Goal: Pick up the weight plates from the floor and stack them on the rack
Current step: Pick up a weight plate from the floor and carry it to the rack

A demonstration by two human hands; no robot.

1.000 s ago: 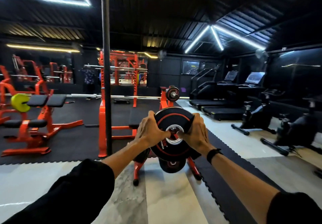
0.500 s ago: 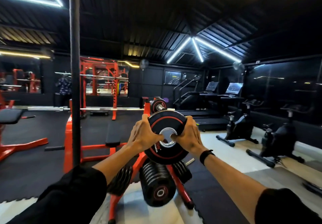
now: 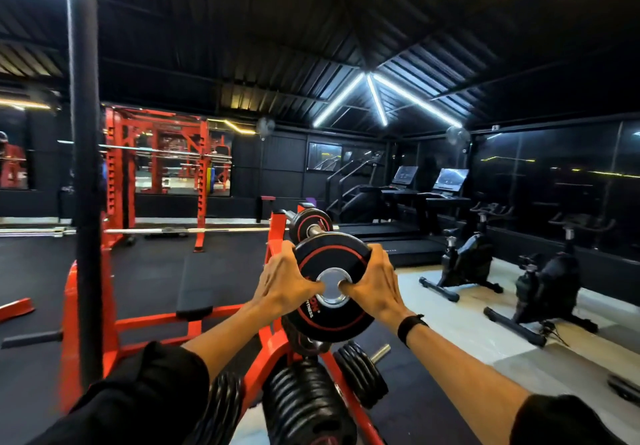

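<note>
Both hands on the black weight plate (image 3: 334,287), held upright at chest height above the orange rack (image 3: 277,337). Left hand (image 3: 284,280) and right hand (image 3: 372,283) with fingers curled round its rim, thumbs at the steel hub. Below, stacked plates (image 3: 304,406) on the rack's pegs.
</note>
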